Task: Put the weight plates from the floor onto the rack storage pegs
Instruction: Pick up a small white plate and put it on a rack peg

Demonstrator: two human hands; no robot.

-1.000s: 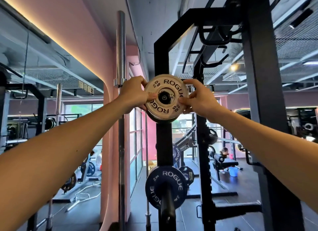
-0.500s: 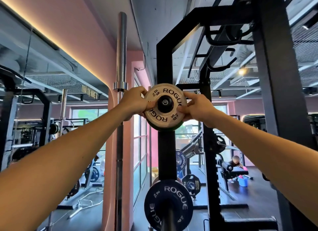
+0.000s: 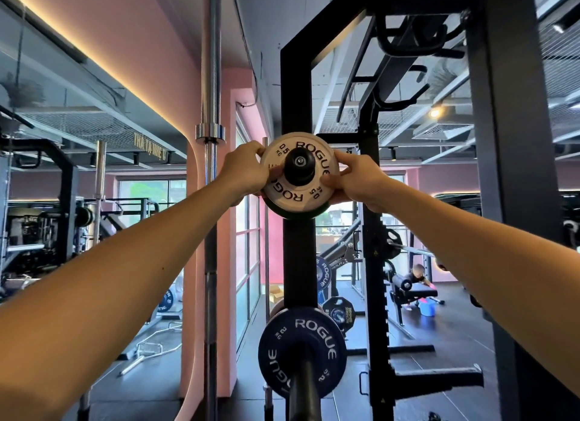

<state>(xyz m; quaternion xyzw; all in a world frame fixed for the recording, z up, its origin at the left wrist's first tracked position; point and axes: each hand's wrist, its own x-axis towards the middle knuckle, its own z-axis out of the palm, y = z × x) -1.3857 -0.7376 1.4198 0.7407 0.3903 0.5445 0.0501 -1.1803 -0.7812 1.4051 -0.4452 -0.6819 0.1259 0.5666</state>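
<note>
A small white ROGUE 0.5 kg plate (image 3: 309, 157) sits on the upper black storage peg (image 3: 299, 166) of the rack upright (image 3: 296, 257), the peg's end poking through its hole. My left hand (image 3: 244, 171) grips its left rim, thumb on the face. My right hand (image 3: 357, 182) grips the right rim the same way. A darker plate edge (image 3: 298, 212) shows just behind the white one. Lower down, a blue ROGUE plate (image 3: 301, 351) hangs on another peg (image 3: 304, 392).
A steel barbell (image 3: 210, 201) stands upright just left of the rack. A thick black rack post (image 3: 508, 201) rises on the right. Beyond are a bench (image 3: 411, 292), a blue bucket (image 3: 426, 307), more plates and a person at the back.
The white plate has slid further onto the upper peg, whose black end now sticks out through the hole. The camera view has risen closer to the rack.
</note>
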